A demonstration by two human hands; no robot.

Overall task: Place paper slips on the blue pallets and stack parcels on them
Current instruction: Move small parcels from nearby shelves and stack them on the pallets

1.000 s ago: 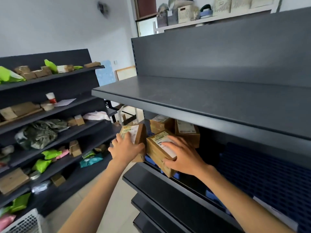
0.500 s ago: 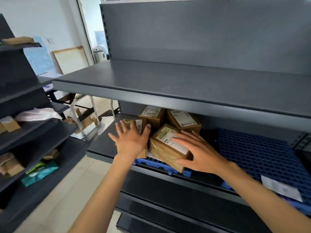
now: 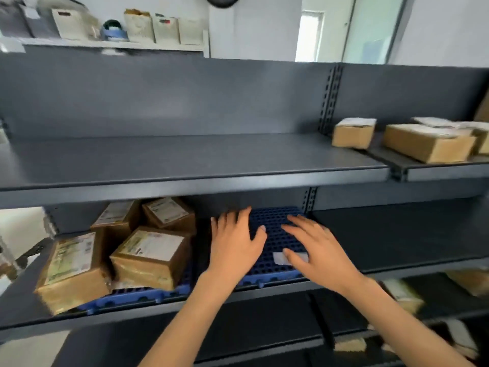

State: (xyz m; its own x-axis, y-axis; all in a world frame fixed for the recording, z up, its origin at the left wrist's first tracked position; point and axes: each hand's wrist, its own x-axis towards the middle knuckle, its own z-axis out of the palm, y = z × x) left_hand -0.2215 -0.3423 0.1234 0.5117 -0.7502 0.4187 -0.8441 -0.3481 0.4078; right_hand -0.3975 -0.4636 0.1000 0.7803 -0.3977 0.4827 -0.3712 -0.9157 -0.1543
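A blue perforated pallet (image 3: 275, 229) lies on the middle grey shelf. Several brown parcels with white labels stand on its left part, the nearest one (image 3: 150, 255) beside a tilted one (image 3: 74, 271) at the shelf's left end. A white paper slip (image 3: 281, 258) lies on the pallet's bare right part. My left hand (image 3: 235, 245) hovers open over the pallet just right of the parcels. My right hand (image 3: 315, 250) is spread open, its thumb and fingers partly covering the slip. Neither hand holds anything.
The grey upper shelf (image 3: 185, 160) juts out above the pallet. On the upper right shelf sit more cardboard boxes (image 3: 426, 141). Lower shelves hold parcels at the right (image 3: 402, 295). White bins line a high shelf (image 3: 148, 27).
Both hands have let go of the parcels and moved right over the bare pallet. The view has swung right, so the parcels now sit at the left.
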